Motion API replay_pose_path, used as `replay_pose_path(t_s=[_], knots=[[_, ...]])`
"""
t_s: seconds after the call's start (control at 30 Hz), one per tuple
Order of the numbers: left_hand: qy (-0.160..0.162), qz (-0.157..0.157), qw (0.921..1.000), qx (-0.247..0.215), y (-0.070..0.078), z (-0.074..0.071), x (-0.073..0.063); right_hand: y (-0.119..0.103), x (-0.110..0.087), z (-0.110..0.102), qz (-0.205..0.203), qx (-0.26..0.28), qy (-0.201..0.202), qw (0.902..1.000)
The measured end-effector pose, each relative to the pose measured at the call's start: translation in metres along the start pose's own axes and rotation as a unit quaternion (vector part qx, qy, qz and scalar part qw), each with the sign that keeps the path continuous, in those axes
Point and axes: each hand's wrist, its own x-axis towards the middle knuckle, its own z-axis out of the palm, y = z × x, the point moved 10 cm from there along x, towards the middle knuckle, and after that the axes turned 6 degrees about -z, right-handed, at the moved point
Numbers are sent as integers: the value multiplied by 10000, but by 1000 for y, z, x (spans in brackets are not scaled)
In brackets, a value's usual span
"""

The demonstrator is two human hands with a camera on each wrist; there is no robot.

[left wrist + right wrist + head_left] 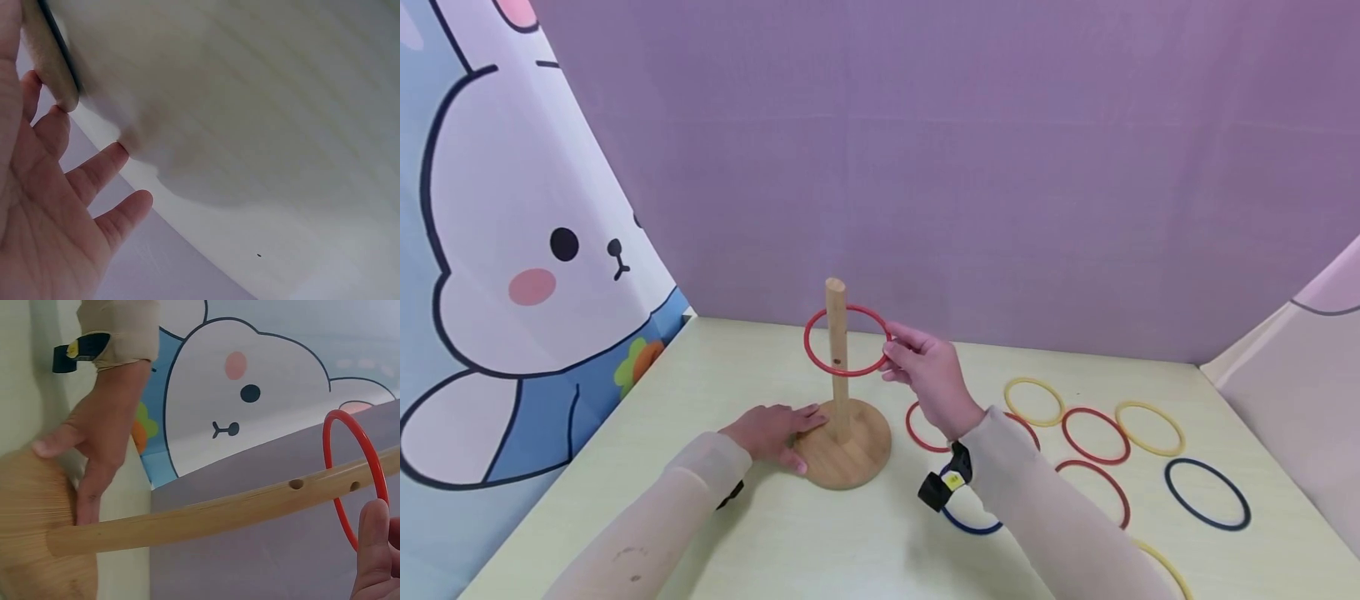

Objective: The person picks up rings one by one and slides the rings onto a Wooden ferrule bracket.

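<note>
A wooden post (839,392) stands upright on a round wooden base (850,462) on the table. My right hand (931,375) pinches the right side of a red ring (815,360) between thumb and fingers. This ring encircles the upper part of the post, below its top, as the right wrist view also shows with the ring (337,419) around the post (206,519). My left hand (771,435) rests on the left edge of the base with its fingers spread. In the left wrist view the left hand (56,212) shows beside the base's edge (53,62).
Right of the base lie several loose rings: red (1096,436), yellow (1033,402) and dark blue (1207,494). My right forearm partly covers some of them. A purple cloth (962,183) hangs behind the table, and a cartoon-printed cloth (512,208) hangs at the left.
</note>
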Motion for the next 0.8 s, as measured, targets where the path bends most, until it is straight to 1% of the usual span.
replay_pose_path(t_s=[0.13,0.23,0.37,0.47,0.63,0.8], knots=[[4,22,10000,36,0,1,0,10,-5,0,-74,-1,-52,10000],[17,75,9999,78,1,1,-1,18,-9,-2,-40,-38,-73,10000],[-24,25,10000,66,0,1,0,34,-9,-6,243,-156,2,9996],[-56,-39,10000,41,-1,1,1,45,-9,-9,365,-266,0,9990],[-65,-98,9999,-19,-1,1,1,58,-14,-11,390,-272,-45,9989],[26,12,10000,17,0,0,1,74,-18,-15,459,-202,5,9987]])
